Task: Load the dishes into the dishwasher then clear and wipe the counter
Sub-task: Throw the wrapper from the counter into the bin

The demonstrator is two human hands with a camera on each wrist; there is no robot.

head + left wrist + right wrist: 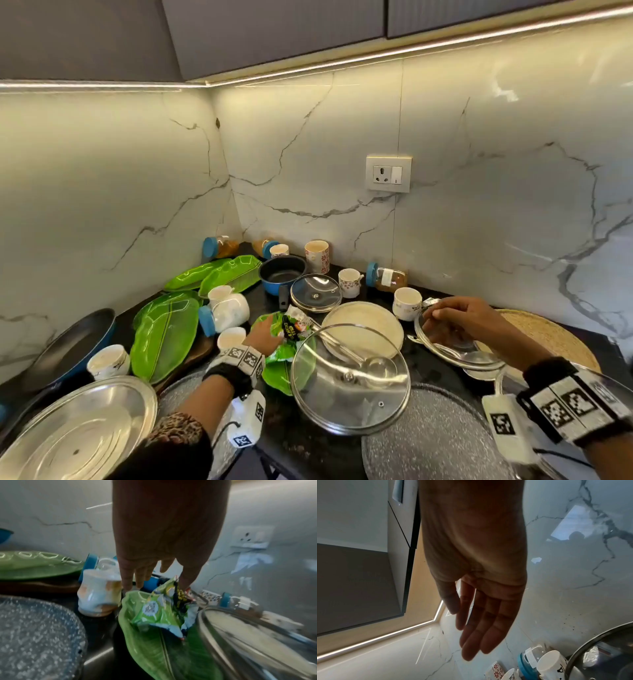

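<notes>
Marble-veined walls meet in a corner behind a dark counter (291,442) crowded with dishes. At the centre, the left hand (263,334) reaches toward 12 o'clock, its thumb (187,580) and fingers (127,580) closing on a crumpled green snack wrapper (159,608) that lies on a green leaf-shaped plate (154,649). At 3 o'clock of that hand, a glass lid (349,380) leans over a cream plate (366,329). At 9 o'clock stands a small white cup (231,338). The right hand (459,320), farther toward 3 o'clock, hovers with fingers (476,635) straight and relaxed over a second glass lid (455,353); it holds nothing. Just at its 10 o'clock sits a white mug (406,303).
</notes>
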